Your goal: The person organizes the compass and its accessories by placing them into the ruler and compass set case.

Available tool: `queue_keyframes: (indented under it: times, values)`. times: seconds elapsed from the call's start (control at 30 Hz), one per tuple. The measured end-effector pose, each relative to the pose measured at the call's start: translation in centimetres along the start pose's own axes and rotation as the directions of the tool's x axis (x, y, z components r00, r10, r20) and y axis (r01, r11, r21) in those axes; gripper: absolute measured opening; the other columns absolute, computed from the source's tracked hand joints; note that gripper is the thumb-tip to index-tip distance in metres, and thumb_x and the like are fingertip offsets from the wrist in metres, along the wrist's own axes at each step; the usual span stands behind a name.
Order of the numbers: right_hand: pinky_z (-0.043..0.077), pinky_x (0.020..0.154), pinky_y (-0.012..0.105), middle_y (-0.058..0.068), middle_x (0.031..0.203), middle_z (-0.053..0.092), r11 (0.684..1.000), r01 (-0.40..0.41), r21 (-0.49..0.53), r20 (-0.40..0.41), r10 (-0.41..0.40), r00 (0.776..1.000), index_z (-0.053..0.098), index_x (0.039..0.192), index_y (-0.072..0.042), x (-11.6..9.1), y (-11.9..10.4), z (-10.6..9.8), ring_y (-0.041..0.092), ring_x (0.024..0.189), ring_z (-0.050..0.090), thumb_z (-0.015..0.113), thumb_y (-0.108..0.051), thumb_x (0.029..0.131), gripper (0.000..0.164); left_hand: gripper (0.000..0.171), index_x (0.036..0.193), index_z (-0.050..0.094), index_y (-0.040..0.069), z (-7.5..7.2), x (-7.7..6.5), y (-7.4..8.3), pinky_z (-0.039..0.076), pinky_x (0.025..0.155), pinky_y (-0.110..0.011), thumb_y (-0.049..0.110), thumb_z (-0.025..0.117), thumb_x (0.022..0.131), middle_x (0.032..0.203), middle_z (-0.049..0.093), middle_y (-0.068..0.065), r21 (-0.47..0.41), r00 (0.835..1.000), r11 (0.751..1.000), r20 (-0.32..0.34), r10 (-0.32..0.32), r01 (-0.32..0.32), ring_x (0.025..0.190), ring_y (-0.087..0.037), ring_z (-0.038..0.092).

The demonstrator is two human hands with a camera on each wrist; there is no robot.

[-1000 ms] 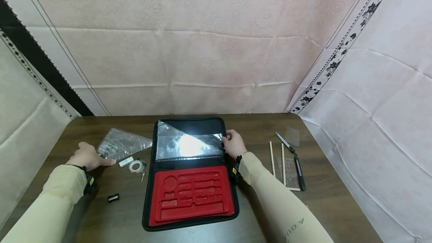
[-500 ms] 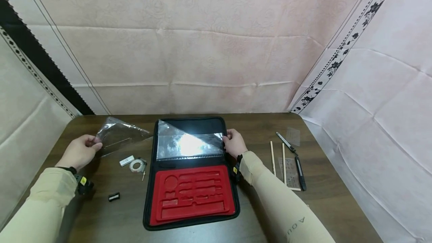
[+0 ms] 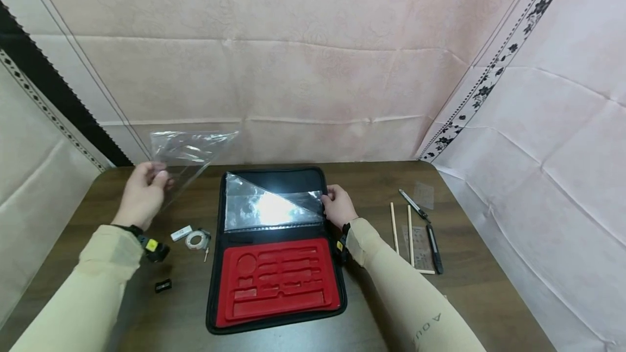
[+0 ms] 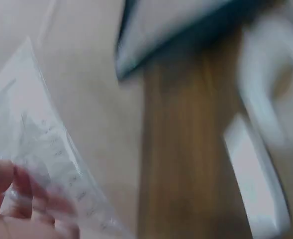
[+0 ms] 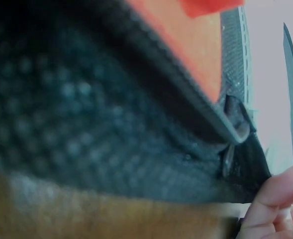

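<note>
My left hand (image 3: 142, 194) pinches a clear plastic bag (image 3: 193, 148) and holds it raised above the table's back left edge. In the left wrist view the bag (image 4: 29, 114) spreads from behind the fingers. An unzipped black case (image 3: 276, 237) lies open in the middle, its lid away from me. A clear pocket (image 3: 249, 216) lines the lid, and a red moulded tray (image 3: 279, 284) with shaped hollows fills the near half. My right hand (image 3: 339, 208) grips the lid's right edge; in the right wrist view the thumb lies against the case's dark side (image 5: 111, 134).
Left of the case lie a small white block (image 3: 181, 233), a white ring-shaped item (image 3: 196, 240) and a small black piece (image 3: 163, 286). To the right are wooden sticks (image 3: 411, 238), a black-handled tool (image 3: 434, 249) and clear sheets (image 3: 423, 195). Patterned cloth (image 3: 313, 80) hangs behind.
My left hand has taken hold of the plastic bag, lifted it off the table and carried it up and slightly right. The right hand and the case have stayed in place.
</note>
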State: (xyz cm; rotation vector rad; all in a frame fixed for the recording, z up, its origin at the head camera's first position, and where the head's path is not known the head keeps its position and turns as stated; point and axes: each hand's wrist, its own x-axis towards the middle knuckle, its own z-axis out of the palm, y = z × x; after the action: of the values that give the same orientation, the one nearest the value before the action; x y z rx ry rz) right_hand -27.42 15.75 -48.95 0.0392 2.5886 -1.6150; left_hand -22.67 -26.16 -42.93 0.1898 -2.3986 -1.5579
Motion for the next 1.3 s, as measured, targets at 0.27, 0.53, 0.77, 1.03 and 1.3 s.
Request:
queue_keyframes:
  times: [0.27, 0.53, 0.77, 1.03, 1.3]
  values:
    - [0.048, 0.057, 0.031, 0.01, 0.091, 0.056, 1.0, 0.013, -0.014, 0.005, -0.013, 1.0, 0.05, 0.128, -0.007, -0.3, -0.3, -0.2, 0.022, 0.065, 0.056, 0.051, -0.013, 0.102, 0.028, 0.037, 0.123, 0.054, 0.001, 7.5, 2.1, 5.4, 0.047, 0.087, -0.033, 0.029, 0.055, 0.099, 0.117, 0.062, -0.017, -0.058, 0.982, 0.992, 0.148, 0.122, -0.114, 0.1, -0.019, 0.058]
    - [0.048, 0.061, 0.031, 0.012, 0.1, 0.055, 0.999, 0.026, -0.047, 0.034, -0.025, 0.999, 0.046, 0.13, -0.008, -0.1, -0.1, -0.1, 0.021, 0.072, 0.055, 0.048, -0.012, 0.102, 0.029, 0.028, 0.118, 0.052, -0.005, 11.7, 4.0, 7.0, 0.05, 0.086, -0.04, 0.019, 0.05, 0.102, 0.11, 0.061, -0.022, -0.103, 0.942, 0.99, 0.314, 0.12, -0.092, 0.094, -0.025, 0.061]
    - [0.05, 0.069, 0.036, 0.013, 0.112, 0.057, 0.998, 0.034, -0.056, 0.031, -0.032, 0.999, 0.045, 0.133, -0.008, -0.1, -0.3, -0.2, 0.026, 0.08, 0.058, 0.048, -0.012, 0.102, 0.031, 0.027, 0.114, 0.051, -0.005, 12.8, 5.3, 7.8, 0.05, 0.084, -0.039, 0.018, 0.044, 0.104, 0.107, 0.058, -0.024, -0.064, 0.907, 0.988, 0.392, 0.152, -0.138, 0.094, -0.029, 0.059]
    - [0.042, 0.099, 0.044, 0.015, 0.133, 0.052, 0.99, 0.072, -0.123, 0.028, -0.069, 0.997, 0.045, 0.133, -0.008, -0.1, -0.3, 0.1, 0.026, 0.114, 0.051, 0.048, -0.013, 0.102, 0.031, 0.024, 0.11, 0.051, -0.005, 12.8, 6.8, 8.0, 0.048, 0.078, -0.039, 0.016, 0.042, 0.105, 0.096, 0.058, -0.02, 0.04, 0.854, 0.977, 0.494, 0.163, -0.21, 0.086, -0.027, 0.055]
    - [0.047, 0.086, 0.04, 0.012, 0.122, 0.054, 0.992, 0.053, -0.114, 0.024, -0.051, 0.998, 0.046, 0.129, -0.011, -0.3, -0.5, 0.1, 0.026, 0.101, 0.053, 0.047, -0.014, 0.103, 0.026, 0.015, 0.1, 0.049, -0.006, 12.9, 7.0, 8.7, 0.044, 0.066, -0.026, 0.007, 0.043, 0.103, 0.088, 0.056, -0.018, 0.067, 0.813, 0.969, 0.559, 0.162, -0.239, 0.077, -0.023, 0.052]
